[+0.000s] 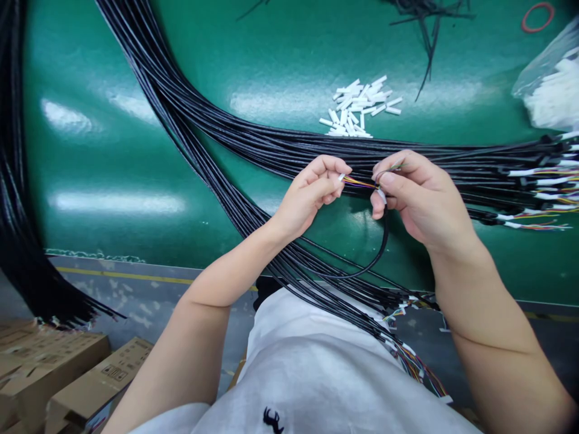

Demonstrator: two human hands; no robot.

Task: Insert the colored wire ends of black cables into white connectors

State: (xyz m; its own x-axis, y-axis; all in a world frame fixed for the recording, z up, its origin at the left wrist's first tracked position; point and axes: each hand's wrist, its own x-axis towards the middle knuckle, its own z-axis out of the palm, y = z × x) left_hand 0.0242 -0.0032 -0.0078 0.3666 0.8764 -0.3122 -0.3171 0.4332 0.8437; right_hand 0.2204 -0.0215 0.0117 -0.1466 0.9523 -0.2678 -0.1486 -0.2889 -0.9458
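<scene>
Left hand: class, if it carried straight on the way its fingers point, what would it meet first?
Probably the right hand: the left hand points right along the coloured wires stretched between them.

We see a black cable looping down toward six o'clock from its stripped end, where thin coloured wires fan out level toward nine o'clock. A small white connector sits at their tip, above the green mat's centre.

Glossy green table mat, shiny black plastic-sheathed cables, white plastic connector housings, brown cardboard boxes.
</scene>
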